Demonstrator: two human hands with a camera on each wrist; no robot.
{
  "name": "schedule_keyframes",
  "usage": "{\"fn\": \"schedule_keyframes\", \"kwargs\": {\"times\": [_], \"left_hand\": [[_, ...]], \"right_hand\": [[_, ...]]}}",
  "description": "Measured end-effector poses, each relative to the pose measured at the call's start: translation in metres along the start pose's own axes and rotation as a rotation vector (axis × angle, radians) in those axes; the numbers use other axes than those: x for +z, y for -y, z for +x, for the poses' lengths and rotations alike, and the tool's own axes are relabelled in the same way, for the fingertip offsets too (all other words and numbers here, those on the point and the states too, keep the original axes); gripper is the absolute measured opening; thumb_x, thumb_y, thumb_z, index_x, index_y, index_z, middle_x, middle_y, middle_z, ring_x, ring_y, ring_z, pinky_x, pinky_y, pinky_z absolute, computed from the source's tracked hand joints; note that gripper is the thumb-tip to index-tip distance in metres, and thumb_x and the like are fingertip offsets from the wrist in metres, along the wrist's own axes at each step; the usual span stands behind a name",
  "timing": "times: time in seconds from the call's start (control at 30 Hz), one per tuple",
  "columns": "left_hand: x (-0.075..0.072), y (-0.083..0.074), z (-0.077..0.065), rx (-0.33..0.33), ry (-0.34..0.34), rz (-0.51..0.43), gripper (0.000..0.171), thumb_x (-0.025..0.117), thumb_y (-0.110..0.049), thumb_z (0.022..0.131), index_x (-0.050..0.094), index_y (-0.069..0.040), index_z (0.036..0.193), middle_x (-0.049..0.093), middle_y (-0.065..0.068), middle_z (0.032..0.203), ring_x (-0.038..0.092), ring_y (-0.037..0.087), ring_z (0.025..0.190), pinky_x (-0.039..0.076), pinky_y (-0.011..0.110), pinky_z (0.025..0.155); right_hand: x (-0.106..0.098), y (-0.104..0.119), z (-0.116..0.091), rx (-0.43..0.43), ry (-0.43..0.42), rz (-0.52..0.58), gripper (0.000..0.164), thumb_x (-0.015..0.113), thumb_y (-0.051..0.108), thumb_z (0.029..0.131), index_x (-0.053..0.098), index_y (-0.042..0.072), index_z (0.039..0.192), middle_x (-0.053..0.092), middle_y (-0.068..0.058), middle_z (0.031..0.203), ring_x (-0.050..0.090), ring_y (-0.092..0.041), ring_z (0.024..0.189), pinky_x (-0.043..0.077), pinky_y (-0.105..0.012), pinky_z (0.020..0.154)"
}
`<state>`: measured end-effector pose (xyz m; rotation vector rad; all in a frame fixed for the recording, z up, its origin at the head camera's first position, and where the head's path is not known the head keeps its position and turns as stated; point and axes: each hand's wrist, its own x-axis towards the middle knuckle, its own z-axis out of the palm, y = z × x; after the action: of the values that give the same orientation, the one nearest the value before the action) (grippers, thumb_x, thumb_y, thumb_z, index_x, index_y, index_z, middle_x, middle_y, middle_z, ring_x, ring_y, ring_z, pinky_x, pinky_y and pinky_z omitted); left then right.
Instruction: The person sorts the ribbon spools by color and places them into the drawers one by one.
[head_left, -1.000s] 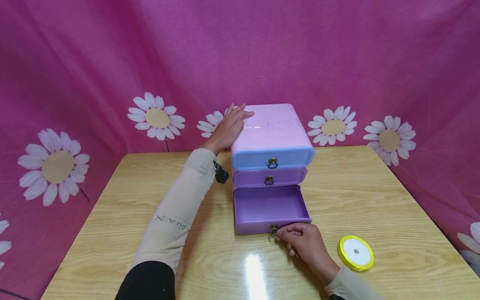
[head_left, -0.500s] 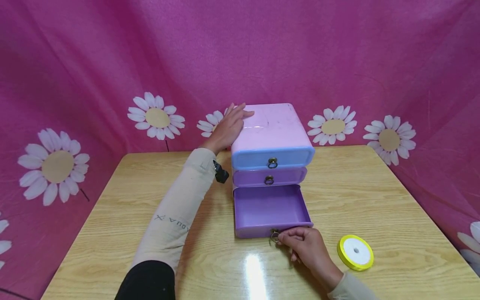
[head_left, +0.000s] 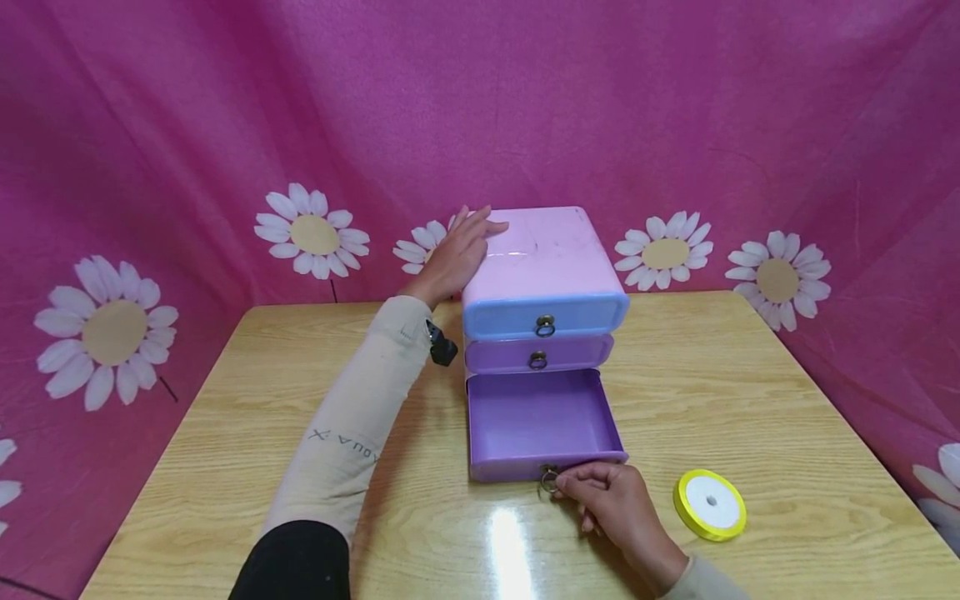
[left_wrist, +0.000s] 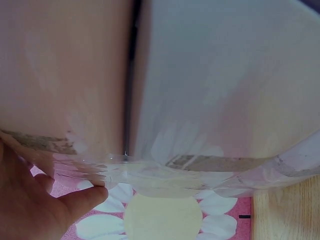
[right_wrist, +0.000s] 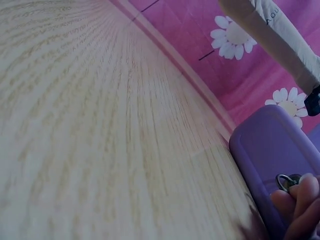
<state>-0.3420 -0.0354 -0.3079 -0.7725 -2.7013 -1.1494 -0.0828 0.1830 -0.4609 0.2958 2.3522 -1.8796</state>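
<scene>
Pink cabinet (head_left: 551, 250) stands on a wood-grain table (head_left: 300, 383), towards the far edge, its 3 drawer fronts facing the person. Top drawer (head_left: 498, 319) is blue; middle drawer (head_left: 497, 357) and bottom drawer (head_left: 504, 472) are purple. The top 2 sit in the cabinet; the bottom 1 extends well out towards the person, inside visible from above.

Right hand (head_left: 615, 504): thumb and fingertips pinch the metal ring pull (head_left: 549, 481) on the bottom drawer's front. The right wrist view shows the same pinch close up.

Left hand (head_left: 457, 254): rests on the cabinet's top at its left edge, fingers extended, not wrapped round anything. Dark device (head_left: 442, 344) at that wrist, over a pale sleeve (head_left: 352, 417).

Yellow-rimmed spool (head_left: 692, 518), white face up, lies on the table just beside the right hand. Behind: magenta cloth (head_left: 480, 108) with white daisies.
</scene>
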Motion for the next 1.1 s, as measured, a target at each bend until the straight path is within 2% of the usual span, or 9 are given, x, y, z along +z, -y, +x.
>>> {"fn": "schedule_keyframes", "kwargs": {"times": [0.27, 0.83, 1.1], "left_hand": [[-0.0002, 0.0006, -0.0008, -0.001, 0.003, -0.005, 0.047, 0.03, -0.031, 0.099, 0.05, -0.028, 0.142, 0.018, -0.01, 0.16, -0.005, 0.012, 0.148, 0.0, 0.048, 0.118], [-0.0008, 0.0004, -0.0003, 0.0, 0.001, -0.017, 0.047, 0.031, -0.029, 0.098, 0.05, -0.027, 0.142, 0.018, -0.006, 0.16, -0.004, 0.015, 0.148, 0.0, 0.049, 0.118], [0.0, 0.0007, 0.0003, 0.001, 0.005, -0.004, 0.048, 0.03, -0.03, 0.099, 0.05, -0.028, 0.142, 0.018, -0.009, 0.16, -0.004, 0.014, 0.148, 0.0, 0.047, 0.118]], "right_hand": [[-0.0003, -0.0011, -0.0045, -0.002, 0.004, -0.017, 0.017, 0.075, 0.014, 0.082, 0.074, 0.0, 0.09, 0.073, -0.01, 0.08, 0.049, -0.011, 0.039, 0.043, -0.024, 0.039], [0.0005, -0.0059, -0.0043, 0.017, 0.029, 0.027, 0.023, 0.074, 0.015, 0.083, 0.071, -0.005, 0.095, 0.073, -0.011, 0.078, 0.055, -0.011, 0.041, 0.047, -0.026, 0.039], [-0.0005, -0.0052, -0.005, 0.019, 0.039, 0.042, 0.025, 0.074, 0.014, 0.083, 0.07, -0.007, 0.097, 0.072, -0.013, 0.077, 0.056, -0.012, 0.042, 0.047, -0.027, 0.039]]}}
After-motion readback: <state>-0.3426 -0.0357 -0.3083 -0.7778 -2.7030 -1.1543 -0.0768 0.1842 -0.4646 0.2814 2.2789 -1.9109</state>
